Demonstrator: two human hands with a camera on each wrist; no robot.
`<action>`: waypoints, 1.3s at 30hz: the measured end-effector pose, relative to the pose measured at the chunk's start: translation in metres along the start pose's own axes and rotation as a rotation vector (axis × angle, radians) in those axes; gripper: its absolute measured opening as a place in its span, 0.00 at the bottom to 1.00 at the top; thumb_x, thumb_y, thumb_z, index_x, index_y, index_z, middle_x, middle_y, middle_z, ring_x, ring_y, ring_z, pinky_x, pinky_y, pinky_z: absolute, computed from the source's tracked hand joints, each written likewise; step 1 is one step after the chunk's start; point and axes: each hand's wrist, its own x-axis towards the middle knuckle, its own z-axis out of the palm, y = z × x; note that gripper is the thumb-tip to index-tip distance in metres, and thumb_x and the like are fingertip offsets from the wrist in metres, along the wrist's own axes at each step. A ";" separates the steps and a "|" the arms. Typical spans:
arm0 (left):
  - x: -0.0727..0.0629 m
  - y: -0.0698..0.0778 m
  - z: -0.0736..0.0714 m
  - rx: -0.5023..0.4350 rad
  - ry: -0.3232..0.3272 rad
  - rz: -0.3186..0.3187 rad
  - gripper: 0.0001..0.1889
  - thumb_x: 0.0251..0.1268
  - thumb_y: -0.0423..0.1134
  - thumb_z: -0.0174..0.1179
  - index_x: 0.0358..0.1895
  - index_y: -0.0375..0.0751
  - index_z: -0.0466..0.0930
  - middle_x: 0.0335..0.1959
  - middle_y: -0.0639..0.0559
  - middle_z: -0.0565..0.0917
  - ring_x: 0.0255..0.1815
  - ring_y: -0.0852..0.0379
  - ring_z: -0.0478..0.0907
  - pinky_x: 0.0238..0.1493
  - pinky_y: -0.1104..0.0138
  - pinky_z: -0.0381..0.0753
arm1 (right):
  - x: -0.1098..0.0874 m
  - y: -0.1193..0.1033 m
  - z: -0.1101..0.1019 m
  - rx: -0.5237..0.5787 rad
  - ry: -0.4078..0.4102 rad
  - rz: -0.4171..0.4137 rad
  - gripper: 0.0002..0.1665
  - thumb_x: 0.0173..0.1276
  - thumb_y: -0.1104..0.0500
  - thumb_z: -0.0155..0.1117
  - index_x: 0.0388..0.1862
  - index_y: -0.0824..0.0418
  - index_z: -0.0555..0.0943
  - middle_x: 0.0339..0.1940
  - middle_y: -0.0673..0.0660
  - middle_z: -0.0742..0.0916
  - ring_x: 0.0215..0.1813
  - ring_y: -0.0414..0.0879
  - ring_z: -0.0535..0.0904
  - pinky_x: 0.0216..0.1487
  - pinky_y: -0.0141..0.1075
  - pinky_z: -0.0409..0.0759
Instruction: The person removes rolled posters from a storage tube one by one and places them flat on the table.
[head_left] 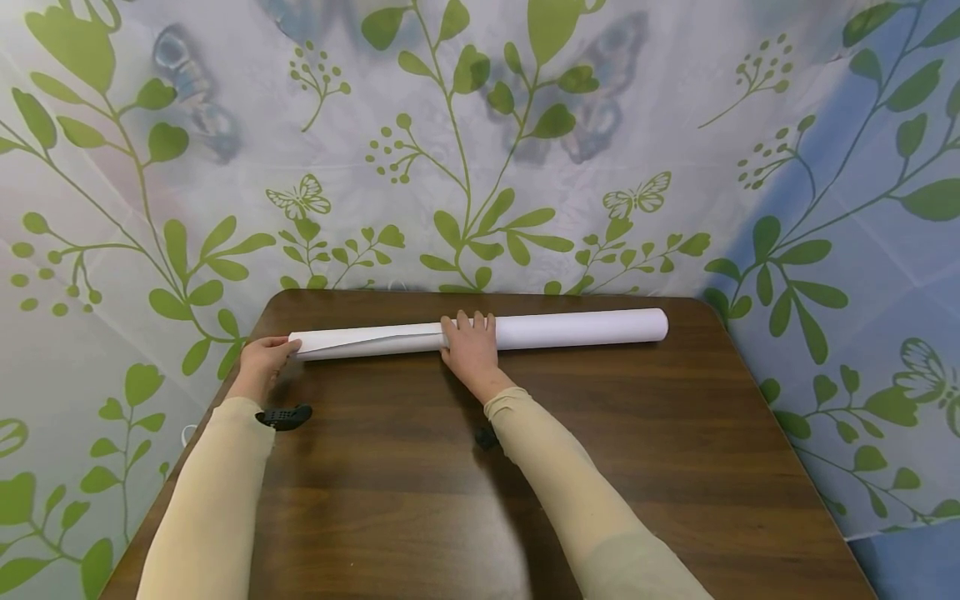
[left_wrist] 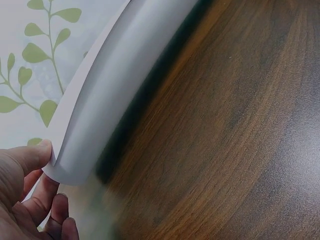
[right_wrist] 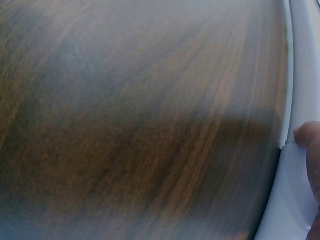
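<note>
A long white roll of paper [head_left: 577, 329] lies across the far part of the wooden table. Along its left half the loose edge [head_left: 360, 337] stands slightly away from the roll. My left hand [head_left: 264, 362] pinches the paper at the roll's left end, the thumb on the loose corner and fingers beneath, as the left wrist view shows. Over the middle of the roll rests my right hand [head_left: 472, 350], its fingers laid across the top. In the right wrist view only the thumb [right_wrist: 311, 142] appears, touching the paper; the other fingers are hidden there.
The brown table [head_left: 637, 467] has rounded far corners. Behind it hangs a white curtain [head_left: 420, 208] printed with green leaves and butterflies, close to the far edge and both sides. Dark straps sit at both wrists.
</note>
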 end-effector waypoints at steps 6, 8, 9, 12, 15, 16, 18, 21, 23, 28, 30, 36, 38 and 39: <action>-0.002 0.001 0.002 -0.003 0.013 0.001 0.34 0.76 0.50 0.59 0.76 0.34 0.66 0.65 0.40 0.70 0.53 0.48 0.65 0.55 0.56 0.70 | 0.001 0.001 0.001 -0.009 0.019 -0.007 0.35 0.69 0.38 0.69 0.71 0.47 0.74 0.67 0.57 0.79 0.68 0.63 0.70 0.72 0.61 0.59; -0.003 0.002 0.002 0.000 0.012 -0.001 0.34 0.76 0.51 0.59 0.76 0.34 0.66 0.65 0.40 0.70 0.53 0.48 0.65 0.53 0.57 0.70 | 0.001 0.001 0.000 -0.014 0.011 -0.006 0.35 0.69 0.38 0.67 0.71 0.47 0.73 0.67 0.57 0.78 0.69 0.63 0.69 0.72 0.61 0.59; -0.002 0.002 0.002 -0.002 0.012 -0.001 0.34 0.76 0.50 0.59 0.76 0.34 0.66 0.64 0.40 0.70 0.53 0.48 0.65 0.52 0.57 0.70 | 0.001 0.001 -0.001 -0.015 0.006 -0.005 0.35 0.70 0.38 0.67 0.72 0.47 0.73 0.68 0.57 0.78 0.69 0.63 0.69 0.72 0.61 0.58; -0.002 0.001 0.002 -0.004 0.009 -0.006 0.33 0.76 0.50 0.60 0.75 0.35 0.66 0.62 0.42 0.70 0.51 0.49 0.64 0.48 0.59 0.69 | 0.000 0.000 -0.003 -0.019 -0.013 -0.004 0.36 0.70 0.37 0.65 0.73 0.47 0.72 0.69 0.57 0.77 0.70 0.64 0.68 0.73 0.62 0.57; -0.001 0.001 0.003 -0.002 0.003 -0.001 0.33 0.76 0.50 0.60 0.76 0.35 0.66 0.64 0.40 0.70 0.53 0.48 0.65 0.49 0.58 0.69 | 0.001 0.000 -0.003 -0.014 -0.026 0.001 0.37 0.71 0.38 0.65 0.75 0.47 0.71 0.70 0.58 0.76 0.71 0.65 0.67 0.73 0.62 0.56; -0.001 0.001 0.003 -0.003 0.001 0.001 0.33 0.76 0.51 0.60 0.75 0.35 0.66 0.65 0.40 0.69 0.54 0.47 0.65 0.51 0.58 0.70 | 0.001 0.000 -0.003 -0.011 -0.031 0.003 0.37 0.71 0.38 0.64 0.75 0.48 0.70 0.70 0.58 0.76 0.72 0.65 0.66 0.74 0.62 0.55; -0.001 0.001 0.004 -0.008 -0.005 0.006 0.34 0.76 0.51 0.59 0.75 0.34 0.66 0.68 0.38 0.68 0.57 0.46 0.65 0.57 0.55 0.70 | 0.001 0.000 -0.002 -0.005 -0.039 0.008 0.38 0.71 0.39 0.64 0.76 0.48 0.70 0.71 0.59 0.75 0.72 0.66 0.65 0.74 0.62 0.54; -0.002 0.002 0.006 -0.030 -0.005 0.013 0.33 0.76 0.50 0.60 0.75 0.33 0.66 0.70 0.37 0.68 0.59 0.44 0.65 0.62 0.53 0.69 | 0.001 0.000 -0.002 0.000 -0.051 0.015 0.38 0.70 0.41 0.64 0.76 0.48 0.69 0.72 0.59 0.75 0.73 0.66 0.64 0.74 0.63 0.53; -0.003 0.003 0.007 -0.034 -0.005 0.014 0.33 0.76 0.49 0.60 0.75 0.33 0.67 0.67 0.38 0.69 0.57 0.46 0.66 0.60 0.54 0.70 | 0.001 0.000 -0.001 0.003 -0.052 0.017 0.38 0.70 0.42 0.63 0.76 0.48 0.69 0.71 0.59 0.75 0.73 0.66 0.64 0.74 0.63 0.53; -0.003 0.003 0.007 -0.030 -0.012 -0.004 0.33 0.74 0.49 0.62 0.75 0.36 0.68 0.52 0.46 0.72 0.42 0.53 0.66 0.37 0.63 0.70 | 0.001 -0.001 0.000 0.005 -0.061 0.014 0.37 0.71 0.43 0.62 0.77 0.49 0.69 0.72 0.59 0.74 0.73 0.66 0.64 0.75 0.63 0.52; -0.003 0.004 0.007 -0.035 -0.011 -0.010 0.33 0.73 0.50 0.62 0.75 0.36 0.68 0.48 0.48 0.71 0.39 0.54 0.66 0.31 0.64 0.67 | 0.001 -0.001 0.000 0.006 -0.065 0.013 0.36 0.71 0.44 0.61 0.77 0.49 0.69 0.72 0.59 0.74 0.74 0.66 0.63 0.75 0.63 0.52; -0.003 0.004 0.007 -0.037 0.014 0.000 0.33 0.75 0.49 0.61 0.75 0.35 0.67 0.58 0.44 0.72 0.48 0.51 0.66 0.44 0.62 0.70 | 0.001 -0.003 -0.001 -0.008 -0.074 0.016 0.36 0.72 0.44 0.59 0.77 0.48 0.68 0.72 0.59 0.74 0.74 0.66 0.63 0.75 0.63 0.52; -0.003 0.003 0.006 -0.040 0.016 0.004 0.33 0.75 0.49 0.60 0.75 0.34 0.66 0.64 0.41 0.71 0.52 0.50 0.67 0.50 0.60 0.71 | 0.001 -0.003 -0.002 -0.010 -0.081 0.019 0.36 0.72 0.44 0.59 0.77 0.48 0.68 0.73 0.59 0.73 0.74 0.66 0.62 0.75 0.63 0.51; -0.003 0.003 0.005 -0.040 0.016 0.003 0.34 0.75 0.49 0.60 0.76 0.34 0.66 0.66 0.40 0.70 0.54 0.49 0.66 0.52 0.60 0.71 | 0.001 -0.003 -0.001 -0.013 -0.084 0.020 0.36 0.72 0.44 0.58 0.77 0.48 0.68 0.73 0.59 0.73 0.75 0.66 0.62 0.75 0.63 0.51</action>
